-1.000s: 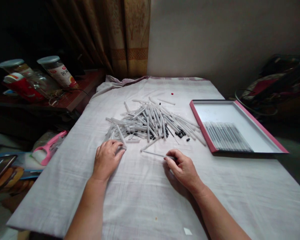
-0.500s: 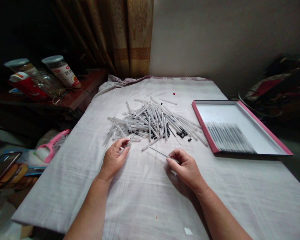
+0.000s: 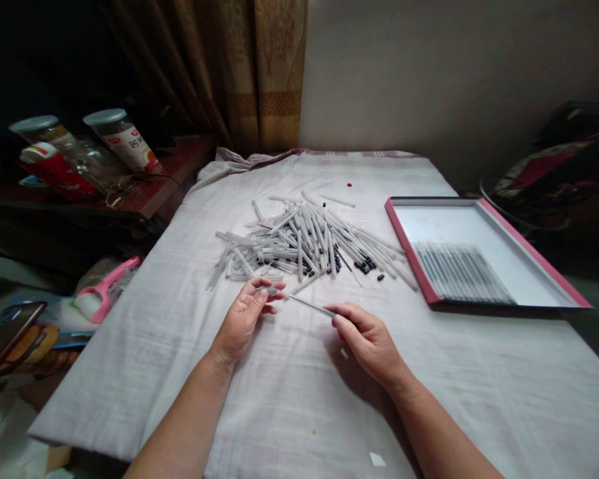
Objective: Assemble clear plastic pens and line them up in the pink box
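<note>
A heap of clear pen barrels and small black parts (image 3: 304, 246) lies on the white cloth (image 3: 279, 386) in front of me. My left hand (image 3: 247, 316) is lifted just above the cloth at the near edge of the heap, pinching a short clear pen barrel (image 3: 268, 290) between thumb and fingers. My right hand (image 3: 367, 339) pinches a thin pen refill (image 3: 310, 305) by its near end; the refill's tip points left toward the left hand's barrel, a small gap between them.
A pink-rimmed tray (image 3: 409, 256) at the right holds a row of finished pens (image 3: 459, 273). A tiny red piece (image 3: 349, 185) lies far on the cloth. Jars (image 3: 114, 140) stand on a wooden shelf at left; a pink tool (image 3: 104, 289) and a phone (image 3: 4, 336) lie below.
My left hand picked a barrel from the heap's edge, lifted it and moved right. My right hand raised the refill off the cloth and turned its tip toward the barrel.
</note>
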Motion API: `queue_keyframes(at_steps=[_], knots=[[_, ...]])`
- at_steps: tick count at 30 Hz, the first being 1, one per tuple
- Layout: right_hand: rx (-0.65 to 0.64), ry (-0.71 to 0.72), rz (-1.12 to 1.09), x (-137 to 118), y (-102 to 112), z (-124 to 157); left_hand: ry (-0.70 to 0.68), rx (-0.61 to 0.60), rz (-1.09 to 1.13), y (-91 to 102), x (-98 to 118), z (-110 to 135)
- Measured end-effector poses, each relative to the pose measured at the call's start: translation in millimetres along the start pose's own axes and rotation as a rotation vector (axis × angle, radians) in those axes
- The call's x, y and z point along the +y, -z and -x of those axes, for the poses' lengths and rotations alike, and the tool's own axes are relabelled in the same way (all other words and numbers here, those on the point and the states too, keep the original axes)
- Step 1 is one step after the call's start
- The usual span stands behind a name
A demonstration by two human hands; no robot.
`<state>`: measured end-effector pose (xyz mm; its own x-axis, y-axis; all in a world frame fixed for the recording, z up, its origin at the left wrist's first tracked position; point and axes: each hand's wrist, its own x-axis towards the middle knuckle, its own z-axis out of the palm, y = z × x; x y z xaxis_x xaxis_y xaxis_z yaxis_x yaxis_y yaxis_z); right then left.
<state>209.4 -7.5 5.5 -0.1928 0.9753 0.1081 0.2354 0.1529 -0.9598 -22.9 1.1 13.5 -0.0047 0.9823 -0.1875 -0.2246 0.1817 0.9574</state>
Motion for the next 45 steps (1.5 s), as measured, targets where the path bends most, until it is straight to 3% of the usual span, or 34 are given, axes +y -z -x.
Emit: queue_keyframes(at_steps=[14,20,24,29,39,42,45], knots=[[-0.031,0.061,0.085,4,-5,-1,0.04,-0.055,0.0,-9.1,-2,5],[-0.104,0.052,0.129,5,1,-3,0.042,-0.094,-0.193,-15.2,-5,8],[-0.174,0.059,0.188,4,11,-4,-0.043,-0.091,-0.397,-11.9,-10,6],[-0.256,0.056,0.212,4,19,-4,-0.1,-0.182,-0.567,-5.9,-9,7],[-0.364,0.021,0.149,5,30,-7,-0.486,-0.272,-0.726,-9.4,-17,10],[-0.356,0.012,0.142,5,30,-7,-0.513,-0.275,-0.733,-10.2,-16,11],[-0.316,0.013,0.15,5,28,-6,-0.449,-0.251,-0.743,-11.4,-15,11]])
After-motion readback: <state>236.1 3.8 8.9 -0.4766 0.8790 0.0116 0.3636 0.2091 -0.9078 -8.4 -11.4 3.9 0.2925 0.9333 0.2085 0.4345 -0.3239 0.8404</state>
